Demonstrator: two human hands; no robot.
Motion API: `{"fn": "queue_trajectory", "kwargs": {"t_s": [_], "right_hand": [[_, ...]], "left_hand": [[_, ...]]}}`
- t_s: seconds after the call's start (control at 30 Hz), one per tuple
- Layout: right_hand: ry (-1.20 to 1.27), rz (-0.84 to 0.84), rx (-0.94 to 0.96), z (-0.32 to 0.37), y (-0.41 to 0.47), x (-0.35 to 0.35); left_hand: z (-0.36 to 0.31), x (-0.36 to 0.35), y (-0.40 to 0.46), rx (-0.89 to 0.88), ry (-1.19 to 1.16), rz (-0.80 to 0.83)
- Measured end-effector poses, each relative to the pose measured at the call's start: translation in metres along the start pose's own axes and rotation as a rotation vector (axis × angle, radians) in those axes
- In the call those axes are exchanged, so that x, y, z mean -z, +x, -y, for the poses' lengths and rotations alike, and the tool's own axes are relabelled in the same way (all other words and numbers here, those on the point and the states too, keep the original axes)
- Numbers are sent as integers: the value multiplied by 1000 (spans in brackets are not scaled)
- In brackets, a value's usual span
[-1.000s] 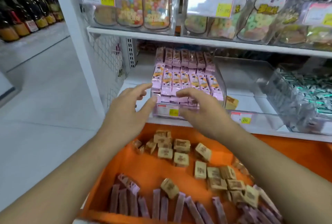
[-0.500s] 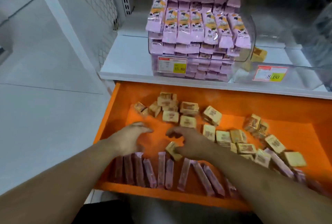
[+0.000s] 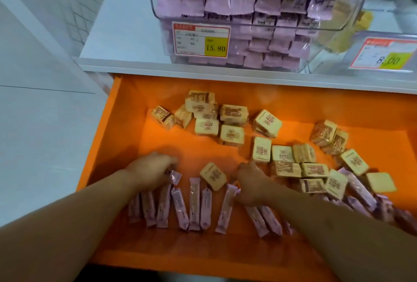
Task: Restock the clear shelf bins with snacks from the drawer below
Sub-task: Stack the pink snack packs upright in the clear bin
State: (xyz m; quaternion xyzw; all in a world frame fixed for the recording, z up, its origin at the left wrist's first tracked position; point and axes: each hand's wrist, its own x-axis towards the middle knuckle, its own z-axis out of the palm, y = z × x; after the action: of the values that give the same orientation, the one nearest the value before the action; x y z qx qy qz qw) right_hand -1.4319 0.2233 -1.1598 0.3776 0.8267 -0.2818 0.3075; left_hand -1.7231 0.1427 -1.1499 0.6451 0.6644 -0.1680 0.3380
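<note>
The orange drawer (image 3: 171, 252) is pulled out below the white shelf. A row of pink stick packets (image 3: 194, 202) lies along its front, and several tan square packets (image 3: 232, 113) are scattered behind and to the right. My left hand (image 3: 149, 172) reaches down onto the left end of the row, fingers curled over the tops of the pink sticks. My right hand (image 3: 252, 182) is curled round the top of a pink stick near the row's middle. On the shelf above stands the clear bin (image 3: 164, 12), stacked high with pink packets.
A second clear bin (image 3: 361, 40) with an 8.00 price tag stands to the right, showing one tan packet (image 3: 338, 37) through its wall. The white shelf edge (image 3: 203, 71) overhangs the drawer's back. A white upright and mesh panel are at left, with grey floor beyond.
Both hands dropped from the clear bin's front into the drawer and now curl onto the pink sticks. The view tilted down and came closer.
</note>
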Motion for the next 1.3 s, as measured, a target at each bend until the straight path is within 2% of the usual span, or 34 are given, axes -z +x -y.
{"fn": "queue_trajectory", "kwargs": {"t_s": [0.23,0.4,0.53,0.7,0.97,1.1,1.17,1.3], "right_hand": [[269,-53,49,10,-24,24],[536,-103,-2,7,-72,93],[947,-192,27,8,-135,150],[1200,-397,125,26,-208,190],[1370,-522,202,57,-253,200],[1338,-586,206,56,-250,209],[1347,-564,188,49,-247,217],[1328,-567,273,39,-244,234]], "left_hand": [[-40,29,-24,-27,-292,-131],[-76,70,-50,-42,-516,-268],[-111,118,-84,-84,-635,-397],[-158,177,-140,-34,-915,-499],[-211,202,-196,-37,-1288,-360],[-216,212,-189,-66,-1370,-269],[-214,220,-186,-104,-1417,-217],[-205,233,-180,-188,-1423,-208]]}}
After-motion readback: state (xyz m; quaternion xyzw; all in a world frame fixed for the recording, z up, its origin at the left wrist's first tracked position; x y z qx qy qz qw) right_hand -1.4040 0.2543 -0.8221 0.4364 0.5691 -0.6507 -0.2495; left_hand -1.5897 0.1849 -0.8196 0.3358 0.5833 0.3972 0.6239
